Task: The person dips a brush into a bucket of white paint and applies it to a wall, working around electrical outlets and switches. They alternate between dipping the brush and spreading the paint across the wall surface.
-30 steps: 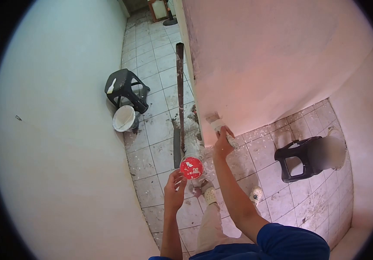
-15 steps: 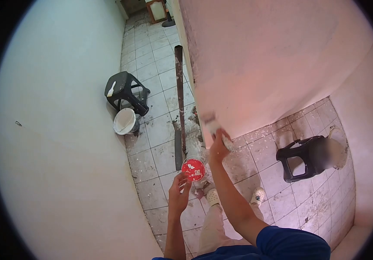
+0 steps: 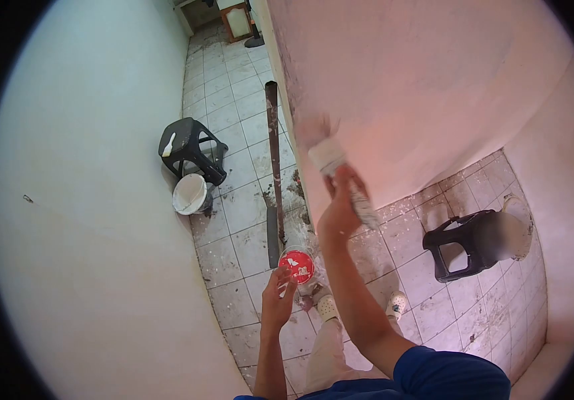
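Observation:
My right hand (image 3: 342, 210) is closed around the handle of a wide, pale paintbrush (image 3: 327, 155). The brush is raised against the pinkish wall (image 3: 420, 100), its bristles blurred by motion near the wall's left edge. Lower down, my left hand (image 3: 278, 300) has its fingers loosely bent and apart. Its fingertips overlap the near rim of a round red container (image 3: 298, 268) with white paint patches. Nothing shows gripped between the left fingers.
At left, a black stool (image 3: 194, 148) carries another brush (image 3: 168, 145); a whitish bucket (image 3: 191, 195) stands beside it. A dark pipe (image 3: 274, 147) rises near the wall edge. Another black stool (image 3: 460, 247) is at right. The tiled floor (image 3: 240, 233) is paint-spattered.
My right hand has moved the paintbrush up along the wall, slightly left at the bristles. My left hand stays beside the red container. The view has shifted a little.

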`<action>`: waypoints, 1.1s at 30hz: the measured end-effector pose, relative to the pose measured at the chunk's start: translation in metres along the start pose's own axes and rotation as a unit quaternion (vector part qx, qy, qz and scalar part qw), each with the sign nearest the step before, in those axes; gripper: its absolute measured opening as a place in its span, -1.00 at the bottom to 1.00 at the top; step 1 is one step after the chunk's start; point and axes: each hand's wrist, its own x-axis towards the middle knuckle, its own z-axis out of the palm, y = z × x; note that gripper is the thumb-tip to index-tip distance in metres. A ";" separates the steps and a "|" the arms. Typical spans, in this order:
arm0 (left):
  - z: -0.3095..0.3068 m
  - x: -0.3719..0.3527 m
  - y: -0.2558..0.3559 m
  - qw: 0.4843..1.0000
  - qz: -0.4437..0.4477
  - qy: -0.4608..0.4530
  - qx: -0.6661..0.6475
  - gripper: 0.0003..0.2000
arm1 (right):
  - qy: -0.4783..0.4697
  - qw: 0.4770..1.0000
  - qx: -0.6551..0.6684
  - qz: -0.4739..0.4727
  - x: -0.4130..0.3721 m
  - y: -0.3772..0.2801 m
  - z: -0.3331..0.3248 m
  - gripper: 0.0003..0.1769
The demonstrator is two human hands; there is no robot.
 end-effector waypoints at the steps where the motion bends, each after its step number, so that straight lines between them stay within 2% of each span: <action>1: 0.001 0.000 -0.001 1.000 -0.002 -0.001 0.002 -0.60 | 0.013 1.000 -0.022 -0.004 0.005 0.035 -0.026 -0.74; 2: 0.001 0.001 -0.002 1.000 -0.001 0.000 0.005 -0.60 | 0.024 0.999 -0.042 -0.008 0.007 0.070 -0.057 -0.74; 4: -0.002 0.000 0.001 1.000 0.001 -0.001 0.004 -0.60 | 0.050 0.990 -0.102 0.080 0.008 0.113 -0.122 -0.72; 7: -0.006 -0.003 -0.002 1.000 0.002 -0.002 0.001 -0.61 | 0.113 0.984 -0.101 0.092 0.006 0.108 -0.137 -0.71; 8: -0.007 -0.003 -0.001 1.000 0.004 -0.003 -0.001 -0.61 | 0.077 0.987 -0.115 0.076 0.013 0.107 -0.131 -0.69; 12: -0.008 -0.002 0.011 1.000 0.011 -0.006 0.012 -0.60 | -0.007 0.999 0.006 0.032 0.018 -0.013 0.002 -0.70; 15: -0.003 0.000 0.017 0.999 0.031 -0.011 0.004 -0.60 | -0.051 0.992 0.110 -0.038 -0.004 -0.091 0.054 -0.74; 18: 0.003 0.000 0.030 0.999 0.030 -0.014 -0.002 -0.59 | -0.026 0.998 0.053 -0.030 -0.008 -0.072 0.053 -0.70; 19: 0.005 0.001 0.031 0.999 0.029 -0.016 -0.006 -0.59 | -0.009 1.000 0.021 -0.003 -0.008 -0.050 0.043 -0.70; 20: 0.006 0.001 0.032 0.999 0.029 -0.018 -0.009 -0.59 | -0.007 0.995 -0.098 -0.021 0.005 0.005 0.004 -0.71; 22: 0.006 0.000 0.030 0.999 0.034 -0.018 -0.010 -0.59 | 0.039 0.996 -0.049 0.064 -0.006 0.049 -0.057 -0.69; 24: 0.001 -0.002 0.030 0.999 0.037 -0.013 -0.009 -0.59 | 0.085 0.987 -0.086 0.107 -0.012 0.071 -0.114 -0.71; 27: -0.008 -0.003 0.032 0.999 0.035 -0.002 -0.012 -0.58 | 0.072 0.992 -0.058 0.085 -0.003 0.063 -0.107 -0.71; 29: -0.011 -0.002 0.034 0.999 0.029 0.005 -0.015 -0.58 | 0.046 0.996 -0.045 0.057 0.011 0.034 -0.042 -0.71; 32: -0.010 -0.003 0.039 0.999 0.037 0.010 -0.023 -0.58 | 0.005 0.999 0.021 0.034 0.010 -0.056 0.046 -0.72; 33: -0.010 -0.003 0.040 0.999 0.039 0.006 -0.023 -0.58 | -0.018 0.999 0.047 -0.002 0.003 -0.082 0.061 -0.72</action>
